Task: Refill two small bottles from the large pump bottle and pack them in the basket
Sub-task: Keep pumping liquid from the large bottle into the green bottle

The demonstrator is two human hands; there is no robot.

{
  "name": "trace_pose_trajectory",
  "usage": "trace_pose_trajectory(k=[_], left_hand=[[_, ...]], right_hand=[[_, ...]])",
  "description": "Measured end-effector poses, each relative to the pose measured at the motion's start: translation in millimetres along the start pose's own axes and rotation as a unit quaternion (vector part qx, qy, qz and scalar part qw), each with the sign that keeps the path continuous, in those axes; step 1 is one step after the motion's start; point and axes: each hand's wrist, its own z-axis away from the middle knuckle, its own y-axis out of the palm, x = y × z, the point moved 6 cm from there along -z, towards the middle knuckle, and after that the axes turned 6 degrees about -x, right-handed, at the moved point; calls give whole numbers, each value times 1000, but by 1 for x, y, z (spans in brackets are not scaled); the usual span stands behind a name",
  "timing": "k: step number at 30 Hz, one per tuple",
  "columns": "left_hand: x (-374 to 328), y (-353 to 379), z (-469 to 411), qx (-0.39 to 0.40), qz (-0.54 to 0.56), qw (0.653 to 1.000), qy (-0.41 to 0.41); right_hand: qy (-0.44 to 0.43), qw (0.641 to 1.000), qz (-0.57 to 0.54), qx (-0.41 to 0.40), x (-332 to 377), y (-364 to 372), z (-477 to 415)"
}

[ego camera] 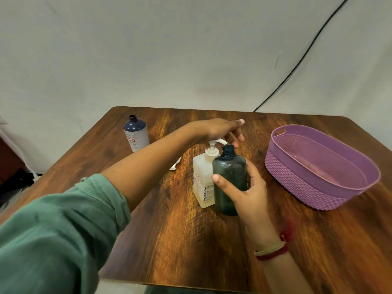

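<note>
A pale pump bottle [202,177] with a white pump head stands mid-table. My left hand [222,129] rests flat on top of the pump, fingers fairly straight. My right hand [247,194] grips a dark green translucent bottle [230,172], uncapped, held upright with its open neck under the pump spout. A second small bottle [136,132], dark blue on top with a white patterned label and no cap, stands at the far left of the table. The purple woven basket [314,188] sits at the right with nothing in it.
The wooden table [191,240] stands against a light cloth backdrop. Something white [175,165] lies on the table behind my left forearm, mostly hidden. A black cable [297,66] runs down the backdrop to the table's far edge.
</note>
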Motion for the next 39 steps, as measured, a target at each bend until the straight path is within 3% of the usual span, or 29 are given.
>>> trace_pose_trajectory(k=[15,21,29,35,39], left_hand=[[-3,5,1,29,-33,999,2],[-11,4,4,11,-106,994,36],[-1,7,4,-19,-182,983,-13],[-9,4,12,-32,-56,998,-8],[-14,4,14,-20,-78,997,-1]], right_hand=[[-8,997,73,8,-3,-8,-10],[-7,994,110,2,-1,-12,-15],[0,992,128,-14,-4,-11,-13],[33,992,121,-22,1,-11,-7],[32,985,167,-28,6,-14,-10]])
